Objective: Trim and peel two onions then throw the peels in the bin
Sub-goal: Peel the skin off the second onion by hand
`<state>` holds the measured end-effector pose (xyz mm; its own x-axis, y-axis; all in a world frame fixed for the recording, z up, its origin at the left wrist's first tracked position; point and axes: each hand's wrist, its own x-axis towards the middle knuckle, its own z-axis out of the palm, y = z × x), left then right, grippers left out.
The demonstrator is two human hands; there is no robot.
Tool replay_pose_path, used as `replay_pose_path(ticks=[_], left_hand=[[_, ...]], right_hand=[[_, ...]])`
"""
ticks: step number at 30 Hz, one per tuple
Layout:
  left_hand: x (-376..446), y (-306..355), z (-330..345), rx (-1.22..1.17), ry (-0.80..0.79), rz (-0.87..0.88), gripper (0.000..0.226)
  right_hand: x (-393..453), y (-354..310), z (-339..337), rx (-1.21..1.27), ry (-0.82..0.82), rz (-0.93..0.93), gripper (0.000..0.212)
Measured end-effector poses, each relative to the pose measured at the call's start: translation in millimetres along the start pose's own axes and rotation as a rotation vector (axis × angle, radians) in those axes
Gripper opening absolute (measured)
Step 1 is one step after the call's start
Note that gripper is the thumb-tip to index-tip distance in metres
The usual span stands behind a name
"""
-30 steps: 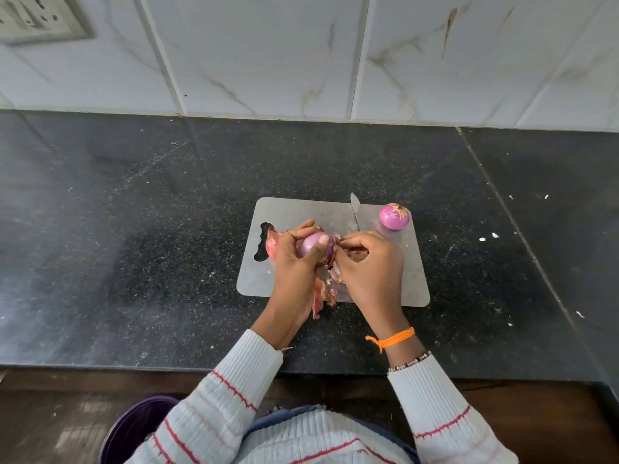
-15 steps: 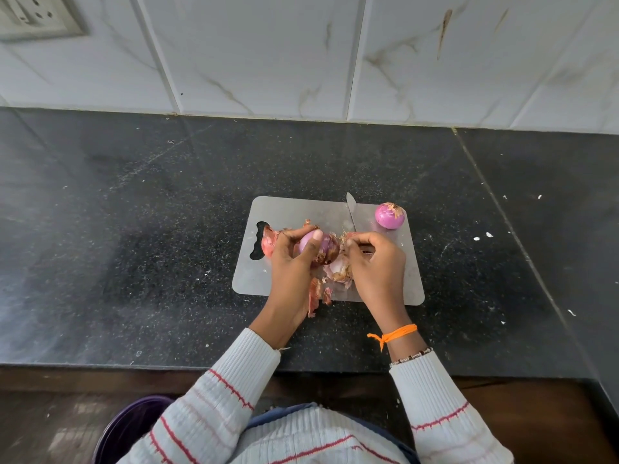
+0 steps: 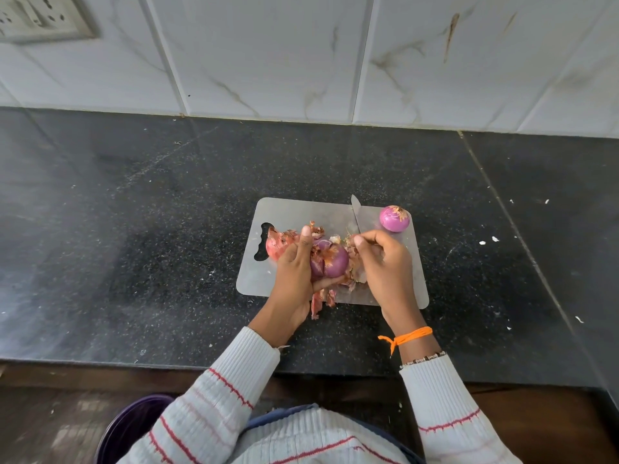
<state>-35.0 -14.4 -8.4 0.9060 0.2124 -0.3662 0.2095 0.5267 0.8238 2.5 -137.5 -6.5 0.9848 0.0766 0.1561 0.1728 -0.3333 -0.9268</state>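
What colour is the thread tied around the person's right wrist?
Bright orange: the thin knotted thread sits just above the right sleeve cuff, shown best in the head view.

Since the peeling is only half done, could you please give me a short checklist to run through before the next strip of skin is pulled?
1. Onion in hand held firmly: ok, the left hand grips it over the cutting board.
2. Right hand has hold of skin: ok, its fingers pinch a papery strip beside the onion.
3. Knife clear of the fingers: cannot tell, its blade shows above the right hand but the handle is hidden.
4. Second onion safely parked: ok, at the board's far right corner.
5. Peels contained: not ok, some hang over the board's near edge.
6. Bin within reach: ok, below the counter, on the left.
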Motion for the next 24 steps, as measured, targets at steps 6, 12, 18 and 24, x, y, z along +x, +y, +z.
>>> replay_pose_path(ticks=[6,12,18,24], left_hand=[[4,1,-3,-0.03,0.003,-0.064,0.05],[5,7,-3,0.122,-0.021,-0.077,0.025],[16,12,-17,0.576,-0.038,0.347,0.018],[19,16,-19,0.773,-0.053,0.422,0.012]], right_hand=[[-1,-3,-1,0.066,-0.365,0.0,0.04],[0,1,2,0.05,-0.29,0.002,0.043],[3,8,1,-0.01,-0.28,0.025,0.047],[5,6,-4,0.03,-0.363,0.059,0.054]])
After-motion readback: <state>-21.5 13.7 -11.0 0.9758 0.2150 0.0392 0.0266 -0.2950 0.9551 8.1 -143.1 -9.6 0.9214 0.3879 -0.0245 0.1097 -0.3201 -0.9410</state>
